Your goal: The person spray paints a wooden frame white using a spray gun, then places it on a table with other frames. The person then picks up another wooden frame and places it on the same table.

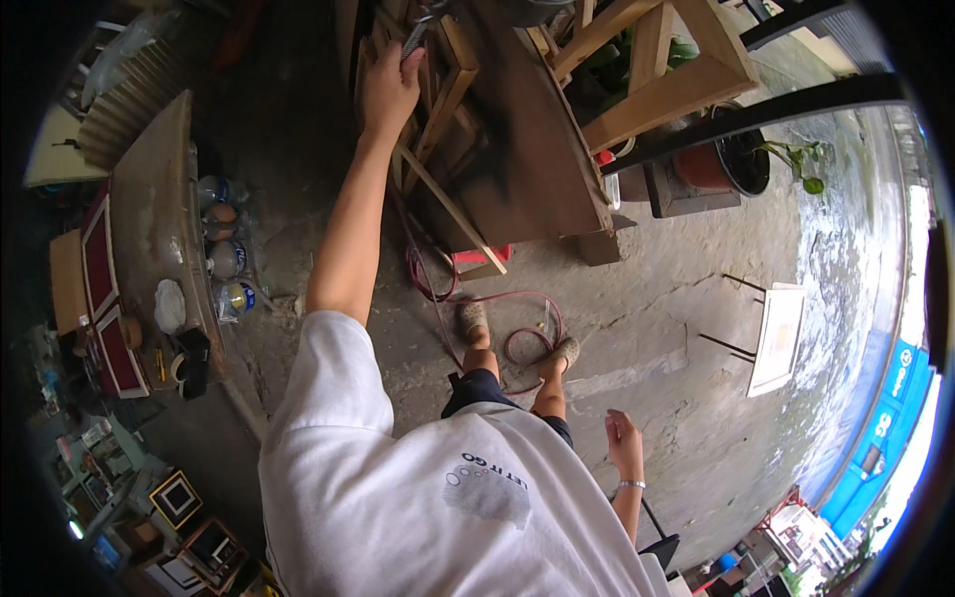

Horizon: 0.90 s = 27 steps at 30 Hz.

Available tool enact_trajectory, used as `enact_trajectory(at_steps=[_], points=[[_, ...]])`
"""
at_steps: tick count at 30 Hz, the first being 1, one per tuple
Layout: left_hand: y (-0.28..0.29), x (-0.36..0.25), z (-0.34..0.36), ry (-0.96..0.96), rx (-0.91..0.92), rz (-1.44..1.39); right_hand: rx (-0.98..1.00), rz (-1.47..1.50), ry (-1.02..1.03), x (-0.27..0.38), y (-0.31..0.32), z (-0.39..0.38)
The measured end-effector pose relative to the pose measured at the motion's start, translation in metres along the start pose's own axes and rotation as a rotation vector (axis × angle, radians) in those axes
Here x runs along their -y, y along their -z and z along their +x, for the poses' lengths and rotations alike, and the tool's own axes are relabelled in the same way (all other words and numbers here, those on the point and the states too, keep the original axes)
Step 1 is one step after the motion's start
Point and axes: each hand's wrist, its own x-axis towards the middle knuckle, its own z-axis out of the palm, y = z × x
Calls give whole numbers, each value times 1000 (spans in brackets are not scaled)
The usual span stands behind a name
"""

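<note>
My left hand (391, 90) reaches far ahead at the top of the view, with its fingers closed round a tool with a grey ribbed handle (416, 38). The tool's shiny metal head is cut off by the upper edge, so its kind cannot be made out. Close beside that hand, wooden frames (453, 85) lean against a brown board (527, 149) with a dark smudge on it. My right hand (625, 443) hangs low at my right side, a band round its wrist. Its fingers are loosely bent and partly apart, holding nothing visible.
A dark red hose (497, 297) loops on the concrete floor round my feet. At left stand a worn table (154, 234) and several plastic bottles (227, 259). To the right are a potted plant (711, 164), a large wooden frame (686, 85) and a white framed panel (776, 338).
</note>
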Motion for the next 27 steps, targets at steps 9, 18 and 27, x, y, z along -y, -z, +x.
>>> enact_trajectory(at_steps=[9, 18, 27], points=[[118, -118, -99, -47, -36, -66, -346, 447, 343, 137, 18, 22], [152, -348, -265, 120, 195, -249, -236, 390, 994, 196, 76, -49], [31, -557, -456, 292, 502, -720, -515, 817, 713, -6, 161, -137]])
